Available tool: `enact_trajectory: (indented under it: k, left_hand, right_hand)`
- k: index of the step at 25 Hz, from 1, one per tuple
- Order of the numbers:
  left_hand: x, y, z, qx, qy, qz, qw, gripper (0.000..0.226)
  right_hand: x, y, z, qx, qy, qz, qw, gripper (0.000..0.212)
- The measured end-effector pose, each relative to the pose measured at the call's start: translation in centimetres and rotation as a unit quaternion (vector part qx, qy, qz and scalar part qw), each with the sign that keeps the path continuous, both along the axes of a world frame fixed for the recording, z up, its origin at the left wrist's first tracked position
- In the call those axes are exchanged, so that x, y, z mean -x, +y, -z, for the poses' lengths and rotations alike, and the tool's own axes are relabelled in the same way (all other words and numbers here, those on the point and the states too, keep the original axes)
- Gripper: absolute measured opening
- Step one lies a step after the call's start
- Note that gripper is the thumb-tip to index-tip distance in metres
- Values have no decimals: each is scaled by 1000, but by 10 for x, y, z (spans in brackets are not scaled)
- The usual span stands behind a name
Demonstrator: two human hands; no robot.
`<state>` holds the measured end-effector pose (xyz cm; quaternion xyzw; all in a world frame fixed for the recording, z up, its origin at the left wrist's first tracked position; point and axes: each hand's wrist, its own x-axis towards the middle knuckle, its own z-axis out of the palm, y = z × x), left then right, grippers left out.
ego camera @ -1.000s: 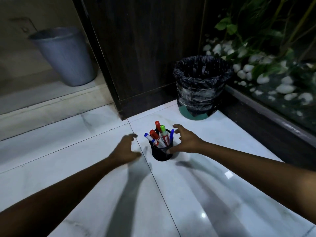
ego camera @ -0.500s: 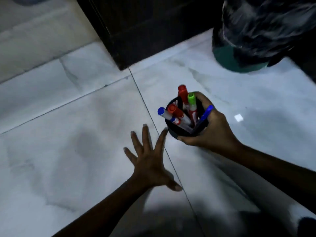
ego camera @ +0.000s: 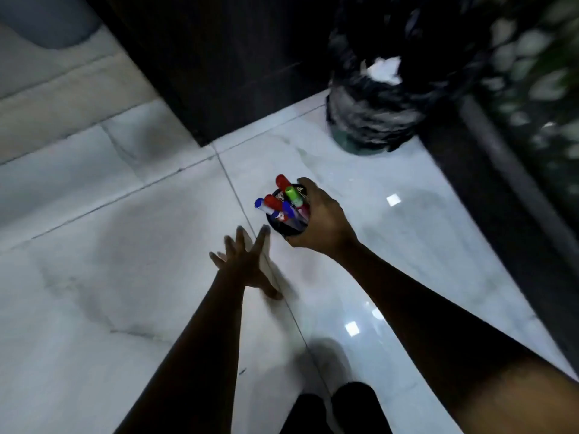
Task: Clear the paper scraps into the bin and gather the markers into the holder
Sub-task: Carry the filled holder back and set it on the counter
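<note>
Compared with half a second ago, more of the black-bagged round bin [ego camera: 372, 101] shows, blurred, with white paper scraps [ego camera: 383, 68] inside. The right hand [ego camera: 322, 220] grips the black mesh holder [ego camera: 289, 228] of coloured markers [ego camera: 283, 202] above the white marble floor [ego camera: 125, 245]. The left hand [ego camera: 247, 264] hovers with fingers spread, empty.

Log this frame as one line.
right hand: grip on marker holder | left hand: open, empty | markers: in holder | bin: white paper inside

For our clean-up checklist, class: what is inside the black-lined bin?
White paper scraps show through the mouth of the bin. Anything beneath them is hidden by the black liner, and the picture is blurred.
</note>
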<state>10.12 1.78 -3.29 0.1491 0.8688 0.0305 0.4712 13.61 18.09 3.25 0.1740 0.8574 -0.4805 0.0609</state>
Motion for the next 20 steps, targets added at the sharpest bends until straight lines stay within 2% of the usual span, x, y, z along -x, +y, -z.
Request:
enact_trajectory:
  k: [2, 5, 8, 10, 12, 15, 17, 20]
  left_hand:
    - [-7, 13, -58, -95, 53, -15, 994, 117]
    - [-30, 19, -190, -305, 134, -98, 938, 84]
    - [-31, 7, -374, -388, 163, -167, 892, 55]
    - [-21, 0, -492, -420, 201, -155, 871, 36]
    - [5, -12, -613, -445, 230, -129, 856, 32]
    - [50, -34, -743, -477, 285, -87, 827, 34]
    - [80, -40, -784, -494, 304, -89, 810, 34]
    - [122, -36, -809, -505, 331, -101, 790, 32]
  right_hand:
    - [-18, 16, -64, 18, 12, 89, 996, 87]
    - [-42, 35, -211, 16, 15, 154, 988, 81]
    - [-54, 32, -389, -14, 33, 185, 982, 85]
    - [-59, 22, -487, -14, 39, 176, 983, 88]
    - [-54, 3, -592, -14, 50, 171, 984, 85]
    - [-34, -32, -704, -19, 82, 178, 980, 94]
    - [-7, -40, -735, -32, 114, 173, 978, 94]
    - [46, -32, -757, -50, 145, 147, 977, 94]
